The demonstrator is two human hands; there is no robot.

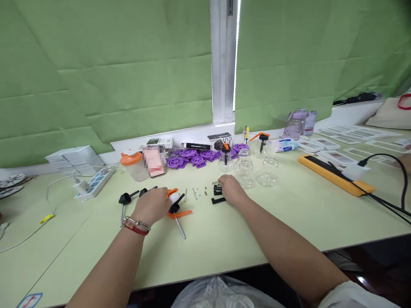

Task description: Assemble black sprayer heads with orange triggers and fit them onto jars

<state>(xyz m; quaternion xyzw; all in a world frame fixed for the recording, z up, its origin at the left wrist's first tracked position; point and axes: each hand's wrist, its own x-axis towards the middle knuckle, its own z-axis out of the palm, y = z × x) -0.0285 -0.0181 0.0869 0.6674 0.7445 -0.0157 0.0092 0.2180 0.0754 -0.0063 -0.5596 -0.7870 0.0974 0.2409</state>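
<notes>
My left hand point(150, 206) rests on the pale green table point(224, 239), closed around a pump head with an orange lever and white collar point(173, 196). Beside it lies another black pump head with an orange lever and a metal tube point(178, 214). Two more black pump heads point(126, 198) lie to the left. My right hand point(231, 189) reaches over small black plastic parts point(217, 190), fingers bent down onto them; whether it holds one I cannot tell. Small screws and pins point(195, 193) lie between my hands.
Empty clear glass jars point(245, 173) and two fitted with pumps stand behind my right hand. Purple plastic wheels point(189, 157), a phone point(154, 161) and an orange-lidded cup point(132, 166) line the back. A white power strip point(94, 183) lies left, an orange strip point(334, 175) with black cables right.
</notes>
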